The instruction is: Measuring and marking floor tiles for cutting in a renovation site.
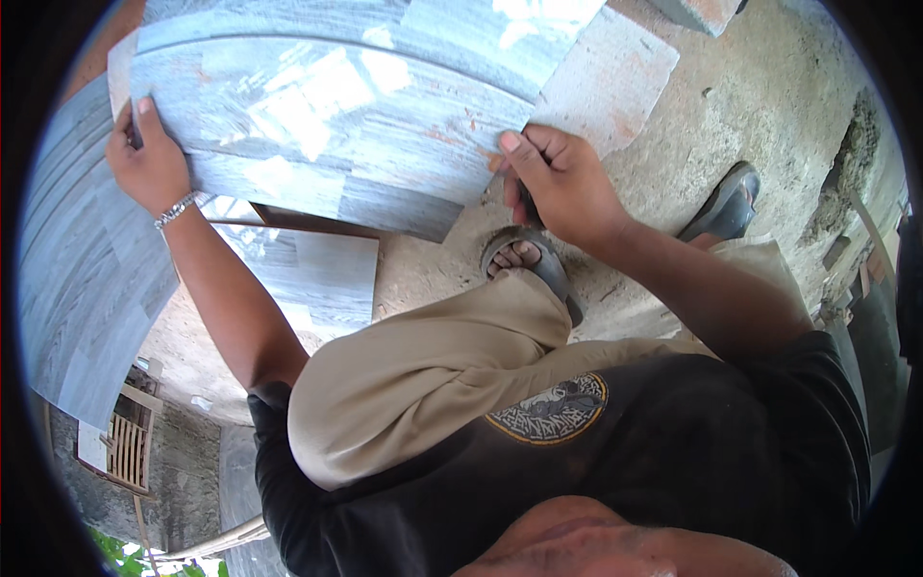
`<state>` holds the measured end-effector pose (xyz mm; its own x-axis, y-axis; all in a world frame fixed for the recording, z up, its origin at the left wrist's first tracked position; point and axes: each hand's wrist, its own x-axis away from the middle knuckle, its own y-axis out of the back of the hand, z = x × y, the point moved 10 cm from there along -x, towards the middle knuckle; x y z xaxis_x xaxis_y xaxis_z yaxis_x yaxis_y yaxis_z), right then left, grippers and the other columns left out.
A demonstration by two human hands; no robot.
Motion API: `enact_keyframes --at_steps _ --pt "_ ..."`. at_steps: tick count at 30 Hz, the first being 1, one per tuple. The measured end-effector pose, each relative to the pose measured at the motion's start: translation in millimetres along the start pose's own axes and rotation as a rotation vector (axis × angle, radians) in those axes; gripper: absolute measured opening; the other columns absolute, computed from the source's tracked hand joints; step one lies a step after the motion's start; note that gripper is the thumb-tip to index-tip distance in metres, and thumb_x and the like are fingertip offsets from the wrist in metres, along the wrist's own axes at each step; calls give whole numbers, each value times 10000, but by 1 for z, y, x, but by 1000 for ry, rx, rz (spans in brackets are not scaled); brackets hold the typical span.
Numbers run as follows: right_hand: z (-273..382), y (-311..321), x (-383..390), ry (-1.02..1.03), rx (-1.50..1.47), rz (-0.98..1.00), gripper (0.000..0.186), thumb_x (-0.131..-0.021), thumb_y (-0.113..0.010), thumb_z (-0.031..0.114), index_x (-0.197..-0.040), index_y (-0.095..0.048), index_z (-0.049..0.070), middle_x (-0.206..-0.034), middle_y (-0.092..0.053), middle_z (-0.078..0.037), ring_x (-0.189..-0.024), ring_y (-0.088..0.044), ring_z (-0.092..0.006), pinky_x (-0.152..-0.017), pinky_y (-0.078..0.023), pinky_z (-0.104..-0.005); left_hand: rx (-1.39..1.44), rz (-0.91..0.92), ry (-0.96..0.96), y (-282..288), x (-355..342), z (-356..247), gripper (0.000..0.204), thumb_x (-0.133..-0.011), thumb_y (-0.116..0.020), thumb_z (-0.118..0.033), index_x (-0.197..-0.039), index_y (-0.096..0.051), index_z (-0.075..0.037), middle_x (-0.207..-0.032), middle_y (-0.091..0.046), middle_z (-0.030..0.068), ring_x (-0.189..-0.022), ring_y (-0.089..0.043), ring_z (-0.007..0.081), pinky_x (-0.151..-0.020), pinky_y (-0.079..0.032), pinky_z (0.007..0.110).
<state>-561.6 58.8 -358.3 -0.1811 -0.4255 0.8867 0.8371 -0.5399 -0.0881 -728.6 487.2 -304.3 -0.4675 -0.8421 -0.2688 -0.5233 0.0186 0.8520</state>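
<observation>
A grey-blue wood-pattern tile (260,178) lies tilted in front of me, with bright reflections across its glossy face. My left hand (154,168), a metal bracelet at its wrist, grips the tile's left edge, thumb on the face and fingers curled behind. At the tile's right edge, my right hand (567,188) is closed, its thumb tip by the corner. Something small and dark shows under its curled fingers, too hidden to name. Another tile (452,29) with the same pattern sits directly beyond the first.
More patterned tiles (77,269) curve along the left side. A smaller tile piece (327,274) rests below my left forearm. A pale slab (615,77) lies at the far right on rough concrete ground (769,87). My sandalled foot (534,264) is close under my right hand.
</observation>
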Motion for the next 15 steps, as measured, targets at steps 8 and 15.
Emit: enact_keyframes --at_steps 8,15 --pt "-2 -3 0 -36 -53 24 381 -1064 -515 360 -950 -629 15 -656 -597 -35 -542 -577 -105 -534 -475 -274 20 -17 4 1 3 0 422 -922 -731 -342 -1161 -702 5 -1135 -667 167 -1057 -622 267 -943 -475 383" --pt "1 -2 1 -47 -1 43 384 -1072 -498 350 -970 -638 7 -664 -599 -41 -549 -583 -113 -535 -477 -286 100 -3 25 0 3 -1 414 -938 -713 -329 -1178 -693 9 -1147 -654 158 -1063 -616 269 -949 -472 386"
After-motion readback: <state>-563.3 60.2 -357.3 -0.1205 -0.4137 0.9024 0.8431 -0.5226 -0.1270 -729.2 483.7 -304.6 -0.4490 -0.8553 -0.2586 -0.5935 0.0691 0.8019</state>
